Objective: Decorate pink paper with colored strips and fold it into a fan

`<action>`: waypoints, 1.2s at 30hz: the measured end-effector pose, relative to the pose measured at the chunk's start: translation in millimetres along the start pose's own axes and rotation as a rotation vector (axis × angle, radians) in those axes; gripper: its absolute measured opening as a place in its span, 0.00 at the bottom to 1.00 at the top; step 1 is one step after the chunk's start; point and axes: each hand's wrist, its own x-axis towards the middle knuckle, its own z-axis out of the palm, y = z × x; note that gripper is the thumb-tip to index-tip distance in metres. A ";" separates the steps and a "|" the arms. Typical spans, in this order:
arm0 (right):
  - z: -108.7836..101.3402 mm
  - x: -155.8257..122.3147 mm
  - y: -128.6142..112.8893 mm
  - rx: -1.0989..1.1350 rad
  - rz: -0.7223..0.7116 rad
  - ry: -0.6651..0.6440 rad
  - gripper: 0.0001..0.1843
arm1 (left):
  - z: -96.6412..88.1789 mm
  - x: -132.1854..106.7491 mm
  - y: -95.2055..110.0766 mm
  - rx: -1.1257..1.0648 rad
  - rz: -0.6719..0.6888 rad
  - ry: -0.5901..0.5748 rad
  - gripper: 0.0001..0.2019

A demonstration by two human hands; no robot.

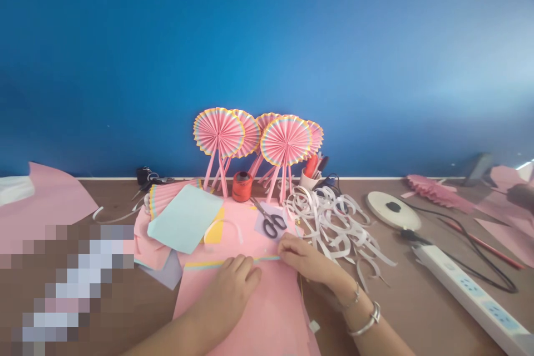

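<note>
A pink sheet of paper with a yellow and light-blue striped far edge lies in front of me. My left hand rests on it, fingers bent and closed on the striped edge near the middle. At the right end of that edge, my right hand has its fingers curled and pressed together on the paper; its fingertips are partly hidden. Just beyond lie black-handled scissors, a light-blue sheet and a pleated pink paper piece.
Several round pleated pink fans stand against the blue wall. Near them are an orange spool and a white cup of tools. Curled white strips, a round white lid-like disc and a power strip lie rightward.
</note>
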 end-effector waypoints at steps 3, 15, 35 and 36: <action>-3.0 -0.3 -0.1 0.020 0.002 -0.022 0.09 | 0.9 0.0 0.0 0.012 0.006 0.004 0.13; -0.7 0.6 -1.1 -0.021 0.003 -0.036 0.09 | 3.2 -0.8 0.4 0.020 0.001 0.008 0.14; 2.4 3.0 5.7 -0.069 -0.009 -0.005 0.07 | 17.8 -2.5 -1.3 0.047 -0.016 0.066 0.28; 2.6 3.0 6.3 -0.072 -0.009 -0.005 0.07 | 16.8 -2.2 -0.8 0.053 -0.017 0.062 0.28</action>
